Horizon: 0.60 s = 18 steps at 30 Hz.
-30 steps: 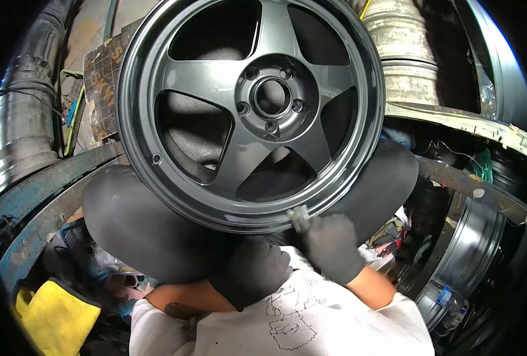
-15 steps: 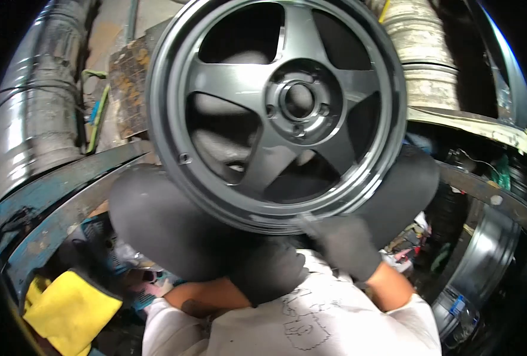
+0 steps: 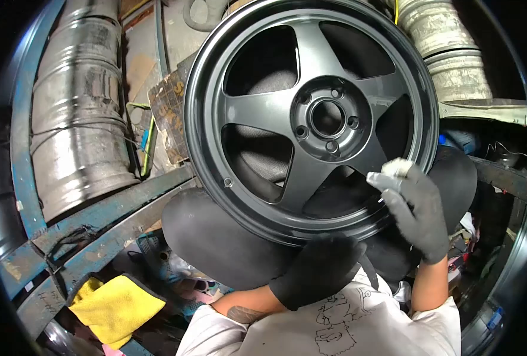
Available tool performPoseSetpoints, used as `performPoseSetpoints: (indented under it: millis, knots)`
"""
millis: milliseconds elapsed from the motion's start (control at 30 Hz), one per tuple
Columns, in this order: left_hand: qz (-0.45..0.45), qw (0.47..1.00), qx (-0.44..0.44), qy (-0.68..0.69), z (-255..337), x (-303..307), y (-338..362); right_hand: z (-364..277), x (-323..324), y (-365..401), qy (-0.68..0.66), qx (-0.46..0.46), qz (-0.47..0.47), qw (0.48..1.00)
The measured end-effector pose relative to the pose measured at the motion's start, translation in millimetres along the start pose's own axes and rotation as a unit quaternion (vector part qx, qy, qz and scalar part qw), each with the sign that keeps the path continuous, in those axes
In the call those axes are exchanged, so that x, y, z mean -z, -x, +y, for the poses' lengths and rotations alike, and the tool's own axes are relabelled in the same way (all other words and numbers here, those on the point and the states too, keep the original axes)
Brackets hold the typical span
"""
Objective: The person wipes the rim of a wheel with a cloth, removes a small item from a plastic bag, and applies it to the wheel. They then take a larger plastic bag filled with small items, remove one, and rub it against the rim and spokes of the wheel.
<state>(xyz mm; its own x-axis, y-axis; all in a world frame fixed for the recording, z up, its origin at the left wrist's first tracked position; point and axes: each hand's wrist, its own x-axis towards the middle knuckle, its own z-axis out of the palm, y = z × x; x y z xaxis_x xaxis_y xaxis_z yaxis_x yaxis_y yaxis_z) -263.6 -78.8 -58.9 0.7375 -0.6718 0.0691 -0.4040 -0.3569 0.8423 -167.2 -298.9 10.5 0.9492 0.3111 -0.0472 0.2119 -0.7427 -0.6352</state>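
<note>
A dark grey five-spoke alloy wheel (image 3: 263,107) lies face up, tilted, across the person's dark-clad legs. My left hand (image 3: 323,267), in a black glove, is at the wheel's bottom edge, its fingers curled against the outer lip and partly hidden. Over the lower right of the wheel, my gloved right hand (image 3: 418,207) is raised and closed on a small pale grey piece (image 3: 384,181), pinched between thumb and fingers. The kind of piece is not clear. One fingertip of that glove looks whitish.
Blue metal frame bars (image 3: 121,196) run along the left, beside a large silver drum (image 3: 79,130). A yellow cloth (image 3: 121,308) hangs at lower left. More drums (image 3: 447,53) stand at upper right. A worn, stained board (image 3: 167,118) leans behind the wheel.
My right hand has lifted from the lower rim up and right, with the grey piece now showing. My left hand has shifted right to the wheel's bottom edge. The whole view has swung left.
</note>
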Motion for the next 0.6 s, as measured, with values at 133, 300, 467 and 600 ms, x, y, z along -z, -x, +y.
performPoseSetpoints:
  millis: [133,300,467,600]
  knots:
    - [-0.037,0.989,0.093,-0.111,10,-1,-22,23,-8,-14,-0.026,-0.030,0.058,0.998]
    - [-0.132,0.965,0.208,-0.089,10,-2,-22,24,-19,-5,-0.106,-0.014,-0.004,0.994]
    - [-0.114,0.960,0.119,-0.228,14,13,-6,33,-14,1,-0.076,-0.002,-0.013,0.997]
    - [-0.140,0.926,0.157,-0.314,17,49,4,34,-15,6,-0.059,0.047,0.025,0.997]
